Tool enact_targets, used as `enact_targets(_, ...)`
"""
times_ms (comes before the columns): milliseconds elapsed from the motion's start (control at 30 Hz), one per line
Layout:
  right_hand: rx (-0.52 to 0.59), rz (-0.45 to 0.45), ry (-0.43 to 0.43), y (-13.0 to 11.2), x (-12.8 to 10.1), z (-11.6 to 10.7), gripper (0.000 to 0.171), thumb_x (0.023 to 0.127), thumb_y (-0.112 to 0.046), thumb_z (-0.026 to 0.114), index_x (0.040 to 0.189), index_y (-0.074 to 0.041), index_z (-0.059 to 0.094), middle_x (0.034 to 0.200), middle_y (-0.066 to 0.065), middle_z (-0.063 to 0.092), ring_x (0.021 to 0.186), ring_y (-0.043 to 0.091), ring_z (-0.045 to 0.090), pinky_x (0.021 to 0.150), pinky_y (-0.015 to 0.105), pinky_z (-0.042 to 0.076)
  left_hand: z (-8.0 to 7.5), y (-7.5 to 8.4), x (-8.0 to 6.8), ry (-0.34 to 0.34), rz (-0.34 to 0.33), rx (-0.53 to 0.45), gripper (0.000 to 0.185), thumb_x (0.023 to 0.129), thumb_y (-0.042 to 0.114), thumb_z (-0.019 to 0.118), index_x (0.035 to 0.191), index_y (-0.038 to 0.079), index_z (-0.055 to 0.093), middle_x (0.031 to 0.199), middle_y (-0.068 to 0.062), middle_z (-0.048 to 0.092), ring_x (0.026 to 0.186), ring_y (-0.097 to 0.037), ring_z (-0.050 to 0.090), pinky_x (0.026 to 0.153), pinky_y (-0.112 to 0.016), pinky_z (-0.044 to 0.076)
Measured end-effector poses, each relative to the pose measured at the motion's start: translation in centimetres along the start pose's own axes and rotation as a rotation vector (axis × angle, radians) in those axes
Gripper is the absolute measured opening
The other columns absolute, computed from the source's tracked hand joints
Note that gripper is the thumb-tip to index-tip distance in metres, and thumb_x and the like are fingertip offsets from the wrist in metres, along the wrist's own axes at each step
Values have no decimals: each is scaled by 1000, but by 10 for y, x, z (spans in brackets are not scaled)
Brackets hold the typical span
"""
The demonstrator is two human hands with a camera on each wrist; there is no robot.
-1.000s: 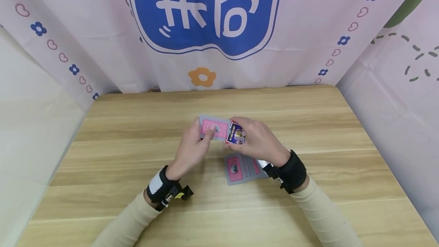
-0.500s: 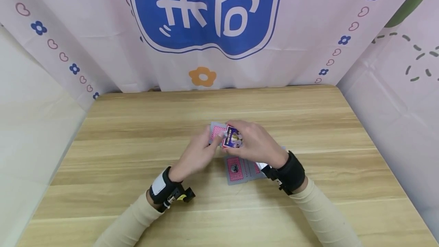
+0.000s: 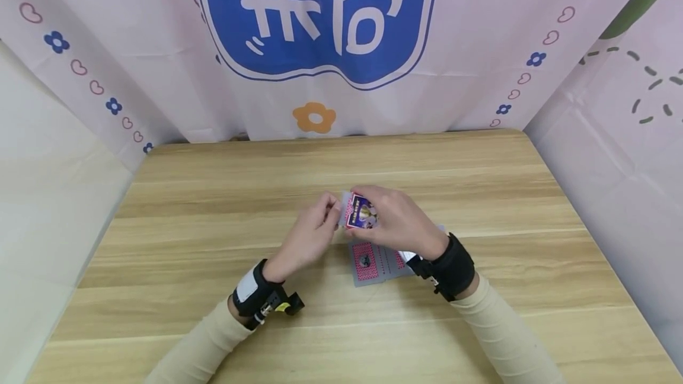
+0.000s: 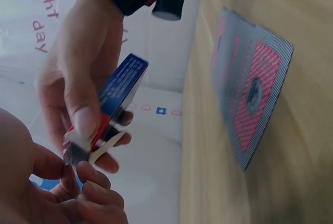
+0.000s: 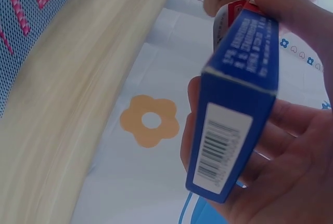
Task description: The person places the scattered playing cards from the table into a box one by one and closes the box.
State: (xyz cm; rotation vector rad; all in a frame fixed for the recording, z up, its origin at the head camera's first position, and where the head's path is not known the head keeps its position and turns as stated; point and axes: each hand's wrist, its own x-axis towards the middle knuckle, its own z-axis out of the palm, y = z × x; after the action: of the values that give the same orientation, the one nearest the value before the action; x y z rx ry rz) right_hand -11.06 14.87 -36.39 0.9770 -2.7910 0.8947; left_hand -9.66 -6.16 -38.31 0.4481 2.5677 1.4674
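My right hand [image 3: 380, 209] grips a blue playing-card box [image 3: 364, 213] a little above the wooden table [image 3: 213, 206], thumb on one face and fingers behind it. A stack of red-backed cards [image 3: 344, 208] sticks a short way out of the box's left end. My left hand [image 3: 331, 212] pinches that exposed end. In the left wrist view the box [image 4: 122, 86] is edge-on, with the cards' end [image 4: 78, 150] against my left fingertips [image 4: 83, 190]. The right wrist view shows the box's barcode end [image 5: 218, 151]. Several loose cards [image 3: 373, 261] lie face down under my right wrist.
Patterned pink cloth [image 3: 480, 46] with a blue sign hangs behind the table and along the right side. A pale wall [image 3: 48, 194] stands at the left. The loose cards [image 4: 250, 89] lie fanned near the table's middle.
The card stack has slid rightward into the box, from mostly exposed to only a short end showing. My left hand has followed it toward the right hand.
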Motion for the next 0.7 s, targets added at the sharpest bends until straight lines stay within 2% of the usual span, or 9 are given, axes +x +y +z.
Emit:
enact_targets(167, 20, -19, -5, -1, 0, 0, 66, 82, -29, 92, 135, -1, 64, 110, 8, 75, 82, 10, 66, 68, 20, 55, 9, 0, -1, -31, -3, -13, 20, 114, 22, 41, 111, 9, 55, 91, -9, 63, 70, -15, 50, 59, -23, 42)
enact_targets(300, 13, -3, -8, 2, 0, -1, 69, 82, -33, 91, 137, -1, 63, 114, 9, 75, 84, 11, 67, 70, 22, 57, 12, -6, 1, -15, -37, -62, 25, 115, 28, 37, 111, 10, 54, 89, -9, 59, 68, -16, 47, 58, -25, 40)
enact_targets(367, 7, 15, -9, 4, 0, -3, 71, 83, -35, 91, 138, -2, 62, 115, 9, 74, 85, 11, 67, 71, 23, 57, 15, -10, 2, -18, -48, -54, 24, 115, 28, 37, 111, 11, 54, 85, -9, 57, 65, -16, 45, 57, -25, 39)
enact_targets(433, 4, 43, -10, 6, -1, -6, 74, 82, -38, 91, 140, -3, 61, 115, 8, 74, 84, 11, 66, 72, 24, 57, 19, -16, 3, -50, -31, 23, 20, 113, 24, 41, 113, 10, 56, 84, -7, 58, 65, -14, 47, 56, -25, 40)
enact_targets(500, 15, 73, -12, 9, -4, -10, 74, 82, -39, 91, 141, -4, 61, 113, 7, 74, 83, 11, 65, 71, 25, 56, 24, -21, 4, -107, 7, 146, 17, 110, 23, 51, 116, 9, 59, 86, -4, 61, 68, -13, 52, 59, -27, 45)
enact_targets(600, 26, 126, -17, 16, -10, -16, 76, 82, -41, 91, 142, -6, 60, 111, 5, 73, 83, 11, 64, 72, 26, 56, 31, -26, 2, -200, 79, 358, 34, 102, 32, 68, 122, 6, 63, 103, -5, 66, 86, -15, 60, 73, -31, 54)
enact_targets(700, 25, 161, -20, 24, -18, -21, 78, 82, -42, 91, 143, -6, 59, 113, 6, 73, 85, 12, 66, 74, 27, 57, 35, -29, -1, -251, 97, 487, 58, 91, 47, 82, 127, 5, 64, 117, -8, 64, 99, -18, 58, 85, -36, 55)
